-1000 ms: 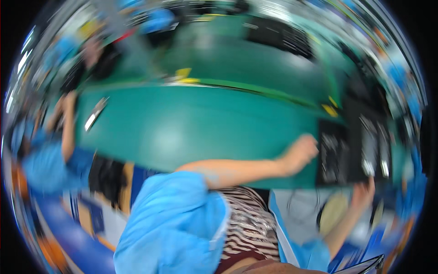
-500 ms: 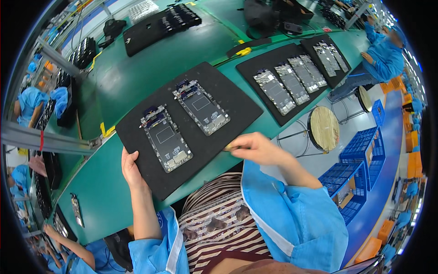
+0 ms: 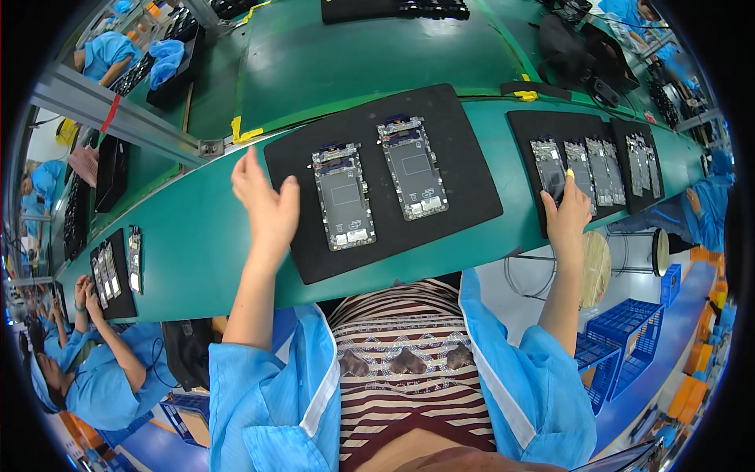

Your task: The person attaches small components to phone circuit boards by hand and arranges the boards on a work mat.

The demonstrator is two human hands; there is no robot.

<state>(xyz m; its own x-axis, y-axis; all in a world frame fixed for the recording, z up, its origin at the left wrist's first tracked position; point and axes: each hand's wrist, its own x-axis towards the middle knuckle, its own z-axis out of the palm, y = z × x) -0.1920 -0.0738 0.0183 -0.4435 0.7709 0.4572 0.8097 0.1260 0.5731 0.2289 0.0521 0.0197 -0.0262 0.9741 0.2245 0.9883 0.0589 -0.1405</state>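
Observation:
Two dark grey phone frames with exposed circuitry, one on the left [image 3: 344,200] and one on the right [image 3: 413,169], lie side by side on a black mat [image 3: 464,197]. Beside that mat's left edge is my left hand [image 3: 266,206], fingers extended, thumb apart, holding nothing. My right hand [image 3: 568,224] reaches over the front of a second black mat [image 3: 523,130]. Its thumb and a yellow-tipped finger are spread at the lower end of the leftmost phone frame [image 3: 547,161] there, partly covering it. Whether they touch it, I cannot tell. More phone frames [image 3: 602,173] lie to its right.
A third black mat [image 3: 621,130] with phone frames lies farther right. At left, a co-worker's hands [image 3: 85,291] are near another mat [image 3: 120,303] with phone frames. A metal post [image 3: 134,118] stands at the back left. Blue crates [image 3: 629,338] and a round stool [image 3: 595,269] stand below the bench.
My view has turned to the right. My left hand has let go of the first mat's edge and opened. My right hand has left that mat and moved right to the second one.

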